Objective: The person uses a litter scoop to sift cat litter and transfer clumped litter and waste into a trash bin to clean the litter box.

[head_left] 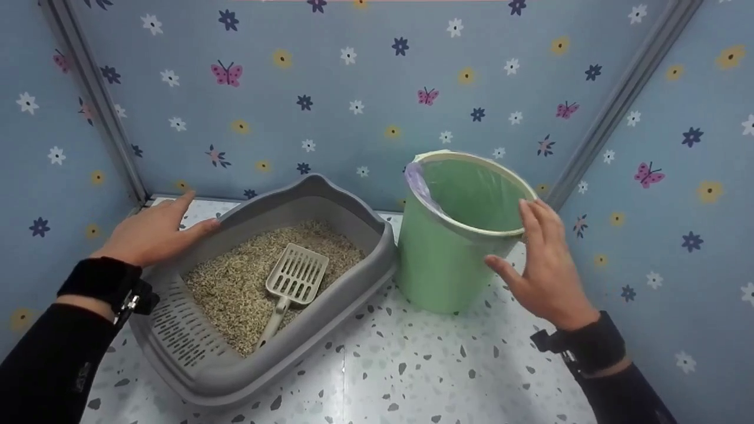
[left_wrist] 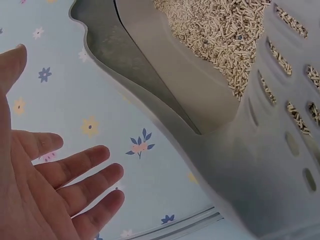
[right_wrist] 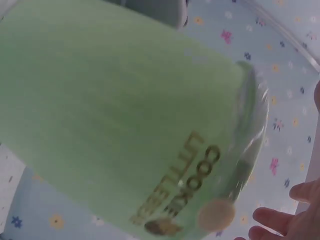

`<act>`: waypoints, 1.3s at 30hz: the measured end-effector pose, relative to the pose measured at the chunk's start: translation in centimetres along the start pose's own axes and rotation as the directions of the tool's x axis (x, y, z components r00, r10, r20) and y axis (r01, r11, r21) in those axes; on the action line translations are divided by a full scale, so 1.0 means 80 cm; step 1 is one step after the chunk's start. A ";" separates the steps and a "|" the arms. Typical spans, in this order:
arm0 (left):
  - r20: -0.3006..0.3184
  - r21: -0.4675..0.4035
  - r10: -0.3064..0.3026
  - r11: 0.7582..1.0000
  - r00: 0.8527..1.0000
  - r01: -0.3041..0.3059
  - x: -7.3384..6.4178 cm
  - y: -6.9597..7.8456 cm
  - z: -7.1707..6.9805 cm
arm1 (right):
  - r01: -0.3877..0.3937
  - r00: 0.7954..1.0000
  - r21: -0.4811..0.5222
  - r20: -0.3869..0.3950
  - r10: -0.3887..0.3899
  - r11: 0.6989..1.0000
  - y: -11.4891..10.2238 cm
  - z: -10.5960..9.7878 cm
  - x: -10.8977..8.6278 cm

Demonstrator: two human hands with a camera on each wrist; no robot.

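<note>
A grey litter box [head_left: 321,327] holds beige pellet litter [head_left: 230,288]. On the litter lies a slotted litter scoop [head_left: 283,304], its handle toward the box's near side. My left hand [head_left: 147,232] hovers beside the box's left rim, thumb and fingers spread; the left wrist view shows a gap between fingers and box. To the right of the box stands a green trash bin [head_left: 442,265] with a clear liner, bunched and lavender at its left rim [head_left: 419,185]. At the bin's right rim is my right hand [head_left: 551,265], fingers extended and gripping nothing; whether they touch is unclear.
Blue panels [head_left: 353,118] with flowers and butterflies close off the back and both sides. Grey metal posts [head_left: 624,88] stand at the corners. The speckled white floor [head_left: 377,365] runs in front of the box and bin. Lettering [right_wrist: 185,175] marks the bin's side.
</note>
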State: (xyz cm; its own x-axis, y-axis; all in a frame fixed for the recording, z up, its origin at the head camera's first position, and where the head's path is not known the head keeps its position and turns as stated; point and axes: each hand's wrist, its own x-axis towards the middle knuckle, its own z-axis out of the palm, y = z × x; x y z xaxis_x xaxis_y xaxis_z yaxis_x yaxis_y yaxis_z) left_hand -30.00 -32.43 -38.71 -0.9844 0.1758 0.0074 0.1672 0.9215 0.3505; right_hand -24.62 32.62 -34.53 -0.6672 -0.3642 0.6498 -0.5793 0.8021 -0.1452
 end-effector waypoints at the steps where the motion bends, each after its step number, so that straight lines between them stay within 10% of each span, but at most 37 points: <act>1: 0.003 -0.002 0.000 1.000 1.000 0.000 0.001 0.001 0.000 | 0.052 0.999 -0.006 -0.015 -0.052 0.999 -0.010 0.006 0.001; 7: 0.034 -0.008 -0.009 1.000 0.999 0.009 0.006 0.007 0.001 | 0.263 0.964 0.001 -0.043 -0.263 0.965 -0.071 0.057 0.001; 11: 0.070 0.036 -0.024 0.999 0.997 0.021 0.010 0.005 0.004 | 0.271 0.961 0.056 0.041 -0.274 0.961 -0.108 0.103 -0.010; 16: 0.111 0.075 -0.028 0.997 0.993 0.020 0.015 -0.003 0.013 | 0.085 0.961 0.143 0.250 -0.119 0.986 -0.148 0.158 -0.024; 21: 0.132 0.069 -0.028 0.997 0.991 0.019 0.020 -0.010 0.020 | -0.197 0.891 0.173 0.442 0.103 0.965 -0.176 0.200 -0.031; 28: 0.143 0.076 -0.024 0.997 0.989 0.013 0.021 -0.019 0.026 | -0.587 0.754 0.288 0.534 0.381 0.757 -0.211 0.230 -0.031; 39: 0.133 0.096 0.006 0.995 0.991 -0.019 0.023 -0.020 0.032 | -0.777 0.613 0.352 0.611 0.500 0.522 -0.243 0.238 -0.035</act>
State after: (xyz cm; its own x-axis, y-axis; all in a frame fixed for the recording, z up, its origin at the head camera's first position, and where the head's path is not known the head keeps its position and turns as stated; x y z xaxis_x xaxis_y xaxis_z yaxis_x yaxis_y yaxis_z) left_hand -31.93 -32.73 -41.64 -0.9673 0.2262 -0.1149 0.1907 0.9469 0.2589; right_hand -20.40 9.02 -47.75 -0.9852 -0.1115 -0.1301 0.0507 0.5352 -0.8432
